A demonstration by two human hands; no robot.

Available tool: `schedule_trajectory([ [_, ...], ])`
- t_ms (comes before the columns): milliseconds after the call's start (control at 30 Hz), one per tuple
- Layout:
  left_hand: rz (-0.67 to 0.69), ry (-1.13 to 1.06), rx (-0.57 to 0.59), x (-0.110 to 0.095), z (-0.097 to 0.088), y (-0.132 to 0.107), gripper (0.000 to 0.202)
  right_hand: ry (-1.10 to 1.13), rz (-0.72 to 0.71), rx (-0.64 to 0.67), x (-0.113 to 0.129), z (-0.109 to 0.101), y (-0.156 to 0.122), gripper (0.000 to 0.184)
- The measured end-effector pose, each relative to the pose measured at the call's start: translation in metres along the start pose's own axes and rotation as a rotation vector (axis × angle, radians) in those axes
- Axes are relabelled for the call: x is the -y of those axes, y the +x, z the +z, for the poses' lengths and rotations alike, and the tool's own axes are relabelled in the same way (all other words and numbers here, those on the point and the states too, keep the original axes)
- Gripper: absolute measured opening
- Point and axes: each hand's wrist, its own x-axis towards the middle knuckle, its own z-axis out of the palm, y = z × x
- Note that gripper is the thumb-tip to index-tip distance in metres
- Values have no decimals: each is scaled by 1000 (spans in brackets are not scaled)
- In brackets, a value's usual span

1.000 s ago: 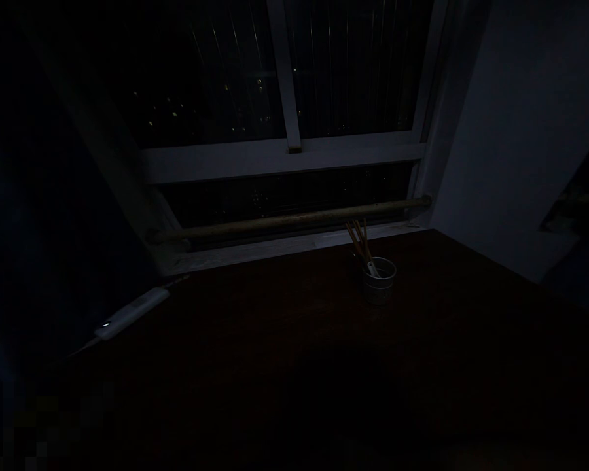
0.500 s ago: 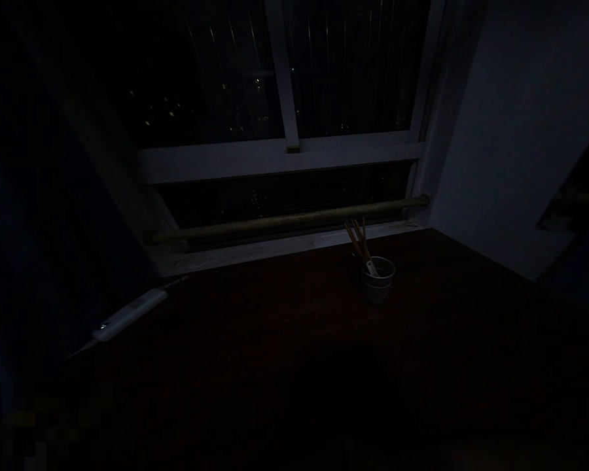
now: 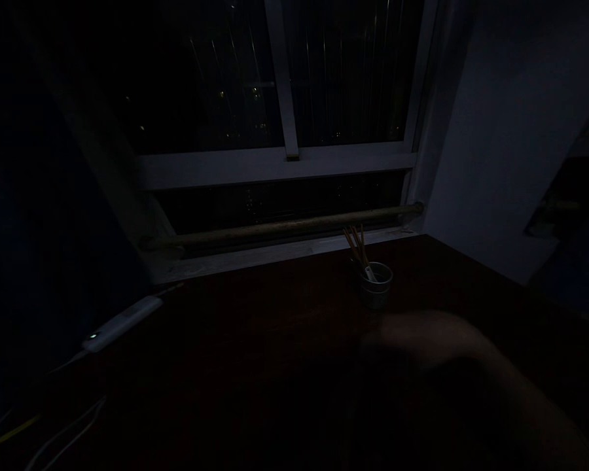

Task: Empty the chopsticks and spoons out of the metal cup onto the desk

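Note:
The room is very dark. My right hand [image 3: 422, 343] reaches in from the lower right over a dark wooden table [image 3: 255, 366]; it is dim and blurred, so its fingers cannot be made out. It hovers just in front of a small round metal tin [image 3: 375, 285] that holds several thin wooden sticks [image 3: 355, 246] and a white utensil. My left hand is not in view.
A white power strip [image 3: 122, 323] with a small lit indicator lies at the table's left edge, with pale cables [image 3: 63, 435] trailing below it. A window [image 3: 285, 118] with a horizontal rail [image 3: 285, 227] runs behind the table. A pale wall [image 3: 500, 144] stands on the right.
My right hand has come into view from the lower right, toward the tin. The camera has tilted slightly, and cables now show at the lower left.

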Motion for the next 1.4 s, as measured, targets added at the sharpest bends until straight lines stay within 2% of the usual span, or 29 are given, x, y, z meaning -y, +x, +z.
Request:
schedule_trajectory([
  [33, -21, 7, -30, 0, 0, 0, 51, 61, 23, 39, -2, -15, -3, 29],
  [67, -36, 12, -53, -1, 0, 0, 52, 112, 55, -81, -7, -31, -3, 31],
  [133, -55, 17, -80, -2, 1, 1, 53, 111, 157, -419, -28, -56, 3, 38],
  [167, -60, 19, -86, -3, 1, 1, 53, 74, 228, -544, -42, -63, 8, 44],
  [200, -63, 19, -89, -3, 1, 1, 53, 6, 339, -613, -56, -66, 14, 54],
  [233, -65, 18, -92, -3, 2, 1, 52, -98, 461, -624, -71, -66, 21, 69],
  [300, -70, 15, -98, -3, 2, 1, 52, -199, 656, -517, -97, -57, 35, 99],
  [367, -81, 10, -103, -2, 2, 1, 52, -186, 694, -403, -116, -46, 48, 116],
  [433, -95, 4, -107, -1, 2, 1, 53, -161, 675, -353, -127, -38, 57, 123],
  [600, -111, -17, -129, -1, 1, 1, 54, -94, 599, -350, -140, -32, 66, 125],
  [900, -118, -46, -151, -3, 0, 1, 53, -55, 419, -482, -157, -32, 66, 98],
  [1133, -142, -67, -150, -3, 1, 1, 50, -63, 396, -479, -158, -33, 66, 101],
  [1267, -168, -87, -162, -4, 1, 3, 46, -32, 394, -461, -153, -35, 65, 100],
  [1400, -199, -118, -179, -6, -2, 4, 44, 2, 335, -472, -145, -37, 61, 101],
])
